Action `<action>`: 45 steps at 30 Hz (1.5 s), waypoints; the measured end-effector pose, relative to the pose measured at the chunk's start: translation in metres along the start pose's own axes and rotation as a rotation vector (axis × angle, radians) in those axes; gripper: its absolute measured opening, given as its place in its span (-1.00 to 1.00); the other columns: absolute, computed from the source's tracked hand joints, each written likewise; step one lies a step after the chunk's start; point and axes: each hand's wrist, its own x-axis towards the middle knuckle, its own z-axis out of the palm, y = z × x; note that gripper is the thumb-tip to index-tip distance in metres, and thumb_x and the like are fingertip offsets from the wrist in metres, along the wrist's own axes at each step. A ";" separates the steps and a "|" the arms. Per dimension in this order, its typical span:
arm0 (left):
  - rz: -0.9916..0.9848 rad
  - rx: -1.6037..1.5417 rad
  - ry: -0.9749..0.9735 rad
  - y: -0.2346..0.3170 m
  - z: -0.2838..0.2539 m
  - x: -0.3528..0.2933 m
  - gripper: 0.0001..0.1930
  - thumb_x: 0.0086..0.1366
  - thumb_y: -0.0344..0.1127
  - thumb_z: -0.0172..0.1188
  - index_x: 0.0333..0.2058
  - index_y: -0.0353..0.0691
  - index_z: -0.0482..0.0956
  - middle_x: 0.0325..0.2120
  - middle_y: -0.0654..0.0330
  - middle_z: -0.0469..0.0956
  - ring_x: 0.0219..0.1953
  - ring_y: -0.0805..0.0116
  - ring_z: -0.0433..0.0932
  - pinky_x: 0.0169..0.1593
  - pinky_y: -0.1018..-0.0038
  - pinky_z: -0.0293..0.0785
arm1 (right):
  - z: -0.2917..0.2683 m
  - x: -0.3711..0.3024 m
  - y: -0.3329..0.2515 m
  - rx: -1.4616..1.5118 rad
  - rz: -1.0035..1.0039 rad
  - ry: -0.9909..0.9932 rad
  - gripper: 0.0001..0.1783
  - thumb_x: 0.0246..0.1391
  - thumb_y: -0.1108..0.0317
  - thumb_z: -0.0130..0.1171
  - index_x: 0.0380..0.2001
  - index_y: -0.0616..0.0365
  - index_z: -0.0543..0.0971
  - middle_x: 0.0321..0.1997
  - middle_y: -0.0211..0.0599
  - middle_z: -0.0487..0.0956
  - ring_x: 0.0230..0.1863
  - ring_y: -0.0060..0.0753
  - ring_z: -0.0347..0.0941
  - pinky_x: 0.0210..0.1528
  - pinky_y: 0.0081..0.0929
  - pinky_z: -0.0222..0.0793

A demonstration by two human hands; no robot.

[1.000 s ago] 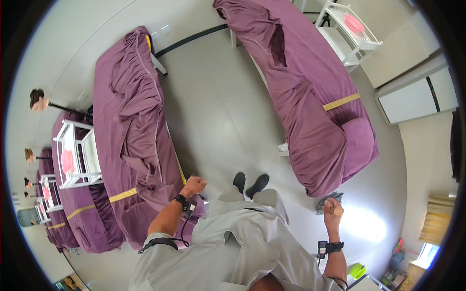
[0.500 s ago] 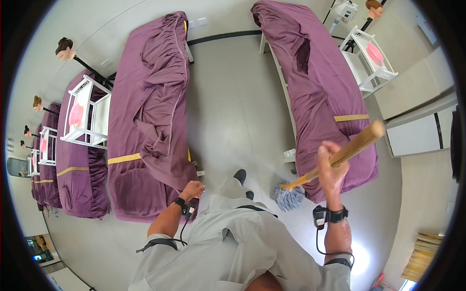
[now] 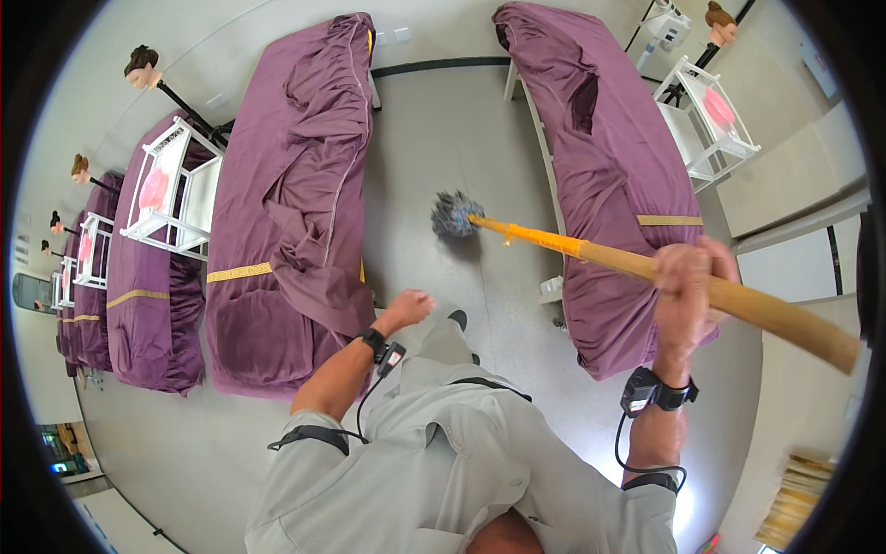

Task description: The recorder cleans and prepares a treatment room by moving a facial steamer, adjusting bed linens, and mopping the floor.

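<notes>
My right hand (image 3: 683, 286) is wrapped round the wooden handle of a mop (image 3: 620, 258). The handle slants from the right down to the floor, with yellow wrapping on its lower part. Its grey-blue strand mop head (image 3: 454, 215) is over the grey floor (image 3: 434, 138) between two purple-covered beds. My left hand (image 3: 407, 310) has its fingers curled in, and nothing shows in them. It is near the foot end of the left bed (image 3: 249, 185), apart from the cover.
The right bed (image 3: 614, 148) stands close to the mop handle. White trolleys (image 3: 189, 203) with pink items and mannequin heads on stands (image 3: 143, 68) are beside the beds. More purple beds (image 3: 148, 342) line the left side. Yellow fabric (image 3: 801, 494) hangs at the lower right.
The mop head has swung from beside the right bed's foot, forward and left into the aisle. My right hand has moved up and right with the handle. My left hand has moved right, away from the bed.
</notes>
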 end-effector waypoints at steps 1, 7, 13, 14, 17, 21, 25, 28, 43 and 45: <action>0.258 0.154 0.001 0.005 0.001 0.009 -0.73 0.29 -0.19 0.13 -0.44 -0.31 0.56 -0.58 0.26 0.53 -0.57 0.51 0.48 -0.47 0.53 0.45 | -0.005 -0.014 0.012 -0.130 0.126 -0.035 -0.79 0.26 0.43 0.08 -0.08 0.29 0.46 -0.55 -0.31 0.42 -0.51 -0.48 0.38 -0.35 -0.40 0.40; 0.012 -0.330 -0.180 0.077 0.053 0.051 -0.63 0.36 -0.03 0.10 -0.36 -0.29 0.52 -0.50 0.22 0.54 -0.52 0.47 0.50 -0.46 0.50 0.49 | -0.039 -0.122 0.110 -0.473 0.310 -0.410 -0.68 -0.04 0.52 0.37 -0.18 0.28 0.55 -0.13 -0.15 0.61 -0.07 -0.30 0.54 0.01 -0.41 0.44; -0.247 -0.652 -0.348 0.084 0.090 0.100 -0.45 0.37 0.19 0.00 -0.14 -0.30 0.42 -0.42 0.15 0.52 -0.46 0.38 0.56 -0.42 0.42 0.59 | -0.034 -0.182 0.129 -0.656 0.489 -0.517 -0.55 -0.09 0.51 0.40 -0.07 0.25 0.52 -0.03 -0.07 0.57 -0.02 -0.11 0.53 0.04 -0.39 0.43; -0.281 -0.699 -0.394 0.078 0.097 0.108 -0.42 0.36 0.22 -0.01 -0.10 -0.31 0.39 -0.40 0.14 0.52 -0.45 0.37 0.56 -0.42 0.42 0.61 | -0.030 -0.181 0.121 -0.664 0.594 -0.551 -0.49 -0.10 0.49 0.41 -0.02 0.23 0.51 0.00 -0.06 0.56 0.00 -0.08 0.52 0.05 -0.37 0.42; -0.355 -0.794 -0.404 0.060 0.114 0.132 -0.49 0.34 0.17 0.07 -0.23 -0.27 0.47 -0.48 0.20 0.52 -0.54 0.43 0.54 -0.49 0.48 0.56 | -0.044 -0.196 0.107 -0.660 0.838 -0.566 -0.45 -0.09 0.57 0.35 0.06 0.20 0.50 0.02 -0.08 0.56 -0.02 -0.22 0.53 0.04 -0.41 0.44; -0.503 -0.788 -0.408 0.043 0.133 0.164 -0.64 0.28 0.01 0.20 -0.40 -0.22 0.54 -0.58 0.26 0.53 -0.62 0.49 0.51 -0.59 0.51 0.49 | -0.067 -0.220 0.074 -0.507 1.403 -0.265 -0.41 0.01 0.70 0.16 0.18 0.27 0.42 -0.05 -0.18 0.60 -0.09 -0.48 0.52 0.00 -0.54 0.47; -0.585 -0.720 -0.448 0.060 0.139 0.188 -0.74 0.19 -0.14 0.24 -0.48 -0.24 0.56 -0.66 0.25 0.49 -0.66 0.48 0.48 -0.65 0.52 0.41 | -0.089 -0.227 0.048 -0.185 1.745 0.155 -0.59 0.27 0.38 0.02 0.16 0.25 0.42 -0.12 -0.01 0.59 -0.28 -0.20 0.62 -0.28 -0.43 0.61; -0.627 -0.671 -0.488 0.067 0.149 0.208 -0.75 0.14 -0.19 0.28 -0.49 -0.27 0.55 -0.68 0.26 0.47 -0.68 0.47 0.46 -0.67 0.50 0.41 | -0.086 -0.208 0.030 -0.027 1.805 0.486 -0.58 0.28 0.24 0.03 0.14 0.18 0.43 -0.18 0.03 0.60 -0.37 -0.11 0.62 -0.41 -0.35 0.62; -0.747 -0.372 -0.607 0.097 0.074 0.264 -0.66 0.15 -0.17 0.30 -0.23 -0.33 0.54 -0.50 0.21 0.46 -0.55 0.41 0.47 -0.56 0.48 0.51 | -0.018 -0.101 0.106 -0.728 1.906 -0.312 -0.71 0.11 0.35 0.21 -0.12 0.26 0.54 -0.58 -0.40 0.40 -0.50 -0.53 0.21 -0.45 -0.43 0.27; -0.747 -0.395 -0.596 0.102 0.055 0.287 -0.64 0.15 -0.15 0.30 -0.23 -0.33 0.54 -0.49 0.21 0.46 -0.54 0.41 0.47 -0.55 0.48 0.51 | -0.024 -0.100 0.125 -0.723 1.820 -0.344 -0.64 0.12 0.36 0.19 -0.02 0.24 0.50 -0.59 -0.42 0.40 -0.54 -0.54 0.22 -0.50 -0.46 0.26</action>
